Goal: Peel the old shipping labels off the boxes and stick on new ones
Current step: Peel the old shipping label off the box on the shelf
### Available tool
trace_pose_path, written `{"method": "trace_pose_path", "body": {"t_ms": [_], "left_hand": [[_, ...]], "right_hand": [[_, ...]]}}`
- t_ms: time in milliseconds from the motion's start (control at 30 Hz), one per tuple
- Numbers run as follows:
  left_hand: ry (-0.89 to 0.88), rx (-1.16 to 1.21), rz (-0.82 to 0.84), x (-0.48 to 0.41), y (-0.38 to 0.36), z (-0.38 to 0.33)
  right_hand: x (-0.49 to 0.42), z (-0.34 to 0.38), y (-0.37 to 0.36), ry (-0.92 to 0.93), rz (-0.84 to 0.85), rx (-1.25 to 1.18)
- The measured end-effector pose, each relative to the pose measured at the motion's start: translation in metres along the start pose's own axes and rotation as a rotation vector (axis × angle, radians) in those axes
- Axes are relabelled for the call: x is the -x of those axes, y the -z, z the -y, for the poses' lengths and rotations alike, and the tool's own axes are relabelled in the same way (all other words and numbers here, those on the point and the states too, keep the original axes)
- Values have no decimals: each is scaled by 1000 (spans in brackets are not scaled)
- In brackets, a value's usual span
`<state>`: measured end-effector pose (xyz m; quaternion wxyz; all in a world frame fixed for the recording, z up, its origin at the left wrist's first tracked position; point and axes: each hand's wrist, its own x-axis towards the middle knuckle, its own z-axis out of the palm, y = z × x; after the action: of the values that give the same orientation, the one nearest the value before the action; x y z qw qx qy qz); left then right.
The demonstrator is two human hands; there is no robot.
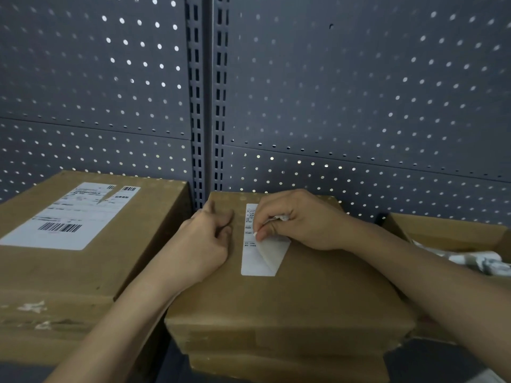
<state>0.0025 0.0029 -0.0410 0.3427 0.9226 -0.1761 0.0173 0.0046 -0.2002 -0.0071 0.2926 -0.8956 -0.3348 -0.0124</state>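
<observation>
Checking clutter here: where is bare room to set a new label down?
Free: near half of the middle box, below the old label and between the forearms; the left box, right of its barcode label. Crowded: the middle box's far end under the left hand and right hand; the open box holds crumpled paper.

A dark shelf (431,360) carries a stack of two closed cardboard boxes (290,327). Left of that stack sits a labelled box (55,272), right of it an open carton (448,230).
</observation>
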Motion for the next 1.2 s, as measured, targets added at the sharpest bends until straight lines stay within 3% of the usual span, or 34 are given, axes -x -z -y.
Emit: {"method": "trace_pose_path", "body": {"t_ms": [233,733,933,1100,1200], "left_hand": [[5,-22,16,-1,0,1],[-19,57,-11,-3,-4,6],[13,58,-22,0,-2,1],[17,64,-9,2,-1,2],[20,60,-1,2,-1,1]], "right_hand": [[-9,-3,-5,-6,-15,-70],[-16,3,12,-134,134,-206],[-2,2,47,-259,329,-241],[10,1,48,-270,265,-181],[18,-1,47,-267,209,-317]]}}
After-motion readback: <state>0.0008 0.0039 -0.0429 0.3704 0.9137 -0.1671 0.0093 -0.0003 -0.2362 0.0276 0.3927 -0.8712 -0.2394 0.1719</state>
